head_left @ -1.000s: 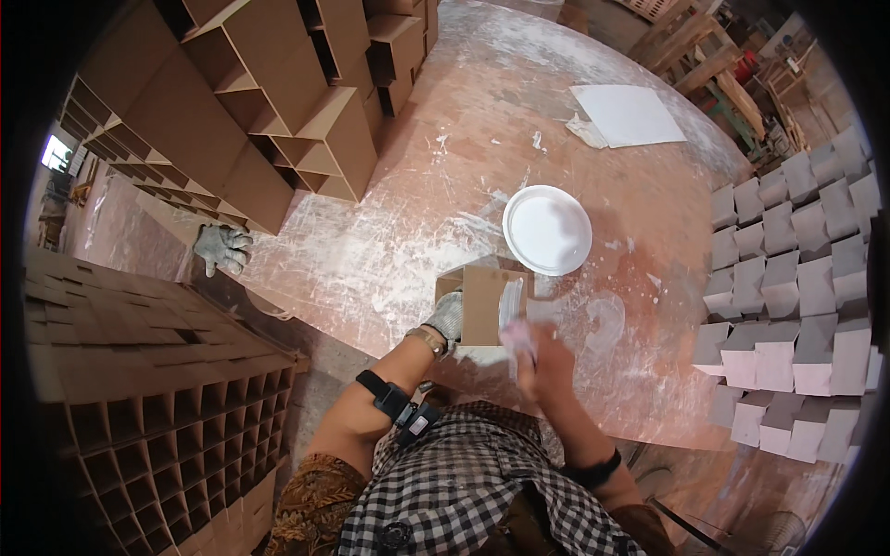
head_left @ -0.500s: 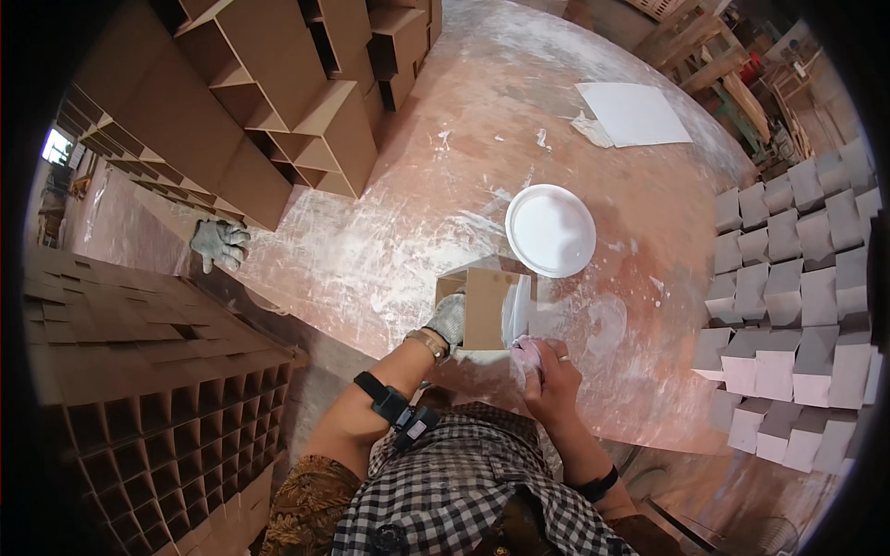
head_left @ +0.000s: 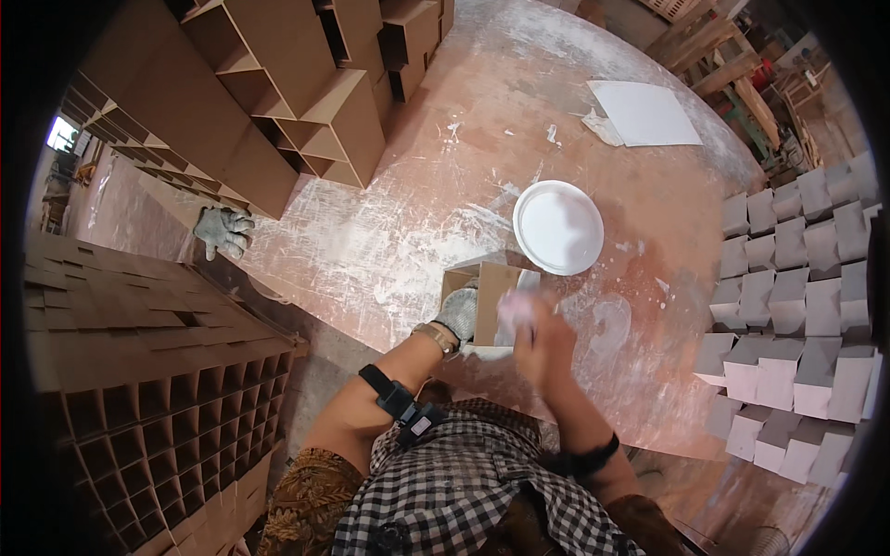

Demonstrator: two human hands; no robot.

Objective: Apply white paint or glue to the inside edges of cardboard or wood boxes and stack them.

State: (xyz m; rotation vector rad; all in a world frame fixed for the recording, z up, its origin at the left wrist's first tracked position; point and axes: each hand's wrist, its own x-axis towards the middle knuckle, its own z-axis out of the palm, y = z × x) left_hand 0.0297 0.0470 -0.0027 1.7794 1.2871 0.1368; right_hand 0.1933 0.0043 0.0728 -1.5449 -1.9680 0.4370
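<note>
My left hand [head_left: 458, 313], in a grey knit glove, reaches into the open side of a small brown fibreboard box [head_left: 498, 289] and grips it; its fingertips are hidden inside. The box stands on the table near its front edge, with white coating on its right face. My bare right hand [head_left: 545, 347] is closed on a pale pinkish pad [head_left: 521, 308], smeared by motion, at the top of that coated face. Just beyond the box lies a round white lid-like tray [head_left: 558, 228] with a whitish surface.
Tall stacks of brown boxes [head_left: 269, 56] stand at the far left, with a gridded stack [head_left: 167, 398] at near left. Rows of white-grey coated boxes [head_left: 788, 306] line the right. A grey glove [head_left: 222, 232] and a white sheet [head_left: 646, 113] lie on the stained table [head_left: 408, 232].
My right hand has moved up and slightly left with the pad, from the near lower edge of the coated face to its upper part. My left hand stays in the box.
</note>
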